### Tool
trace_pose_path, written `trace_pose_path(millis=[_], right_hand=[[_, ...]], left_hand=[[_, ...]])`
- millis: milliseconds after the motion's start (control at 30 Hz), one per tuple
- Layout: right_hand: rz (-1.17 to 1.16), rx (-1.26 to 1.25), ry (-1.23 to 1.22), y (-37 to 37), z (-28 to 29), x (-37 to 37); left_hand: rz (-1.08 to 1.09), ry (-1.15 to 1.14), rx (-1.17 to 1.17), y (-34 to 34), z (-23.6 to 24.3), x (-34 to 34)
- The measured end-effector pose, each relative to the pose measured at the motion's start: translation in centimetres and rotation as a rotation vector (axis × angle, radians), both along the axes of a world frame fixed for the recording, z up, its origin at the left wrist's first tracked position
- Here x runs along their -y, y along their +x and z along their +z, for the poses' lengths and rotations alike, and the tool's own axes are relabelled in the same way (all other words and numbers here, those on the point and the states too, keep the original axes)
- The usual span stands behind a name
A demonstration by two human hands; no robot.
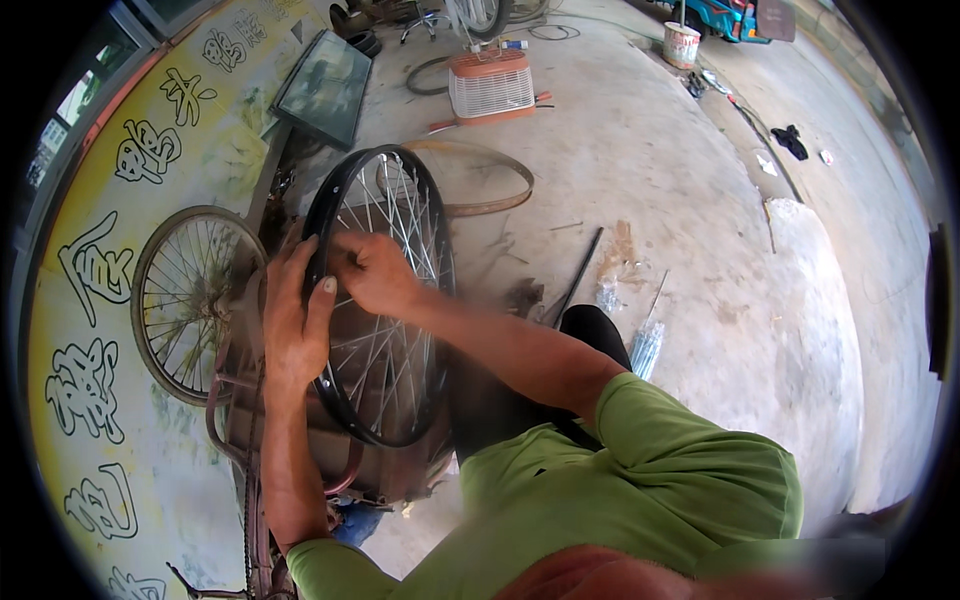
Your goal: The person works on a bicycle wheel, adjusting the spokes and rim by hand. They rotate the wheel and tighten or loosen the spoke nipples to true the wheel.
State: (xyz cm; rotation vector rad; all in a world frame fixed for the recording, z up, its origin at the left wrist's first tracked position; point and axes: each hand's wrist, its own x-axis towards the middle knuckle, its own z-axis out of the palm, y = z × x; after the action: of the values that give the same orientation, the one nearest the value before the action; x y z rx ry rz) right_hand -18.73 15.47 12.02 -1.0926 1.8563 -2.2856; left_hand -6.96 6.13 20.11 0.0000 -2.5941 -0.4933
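A black bicycle wheel rim (430,195) laced with silver spokes (402,215) stands upright in front of me, tilted slightly. My left hand (297,310) is closed on the rim's left side, its thumb lying along the edge. Inside the wheel, among the spokes and close to that same stretch of rim, my right hand (372,272) is curled with its fingers pinched. Whatever those fingertips hold is too small or hidden to make out. The wheel's hub is hidden from me.
An old spoked wheel (205,305) leans by the yellow painted wall on the left. Beyond my wheel lies a bare rusty rim (500,205). Farther off stands an orange-and-white crate (492,90). Bundled spokes (648,345) and a dark rod (582,270) lie on the concrete to the right.
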Motion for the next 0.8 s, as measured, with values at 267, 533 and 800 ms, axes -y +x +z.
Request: trace_pose_path(millis=[267, 533, 800], right_hand=[[-0.08, 0.114, -0.048, -0.6, -0.5, 1.6], [0.04, 0.214, -0.093, -0.9, -0.1, -1.1], [-0.006, -0.15, 0.012, -1.0, -0.7, -1.6]], left_hand=[[-0.033, 0.089, -0.041, -1.4, -0.4, 1.7], [0.005, 0.165, -0.034, -3.0, 0.5, 1.4], [0.086, 0.372, -0.031, -3.4, -0.3, 2.4]])
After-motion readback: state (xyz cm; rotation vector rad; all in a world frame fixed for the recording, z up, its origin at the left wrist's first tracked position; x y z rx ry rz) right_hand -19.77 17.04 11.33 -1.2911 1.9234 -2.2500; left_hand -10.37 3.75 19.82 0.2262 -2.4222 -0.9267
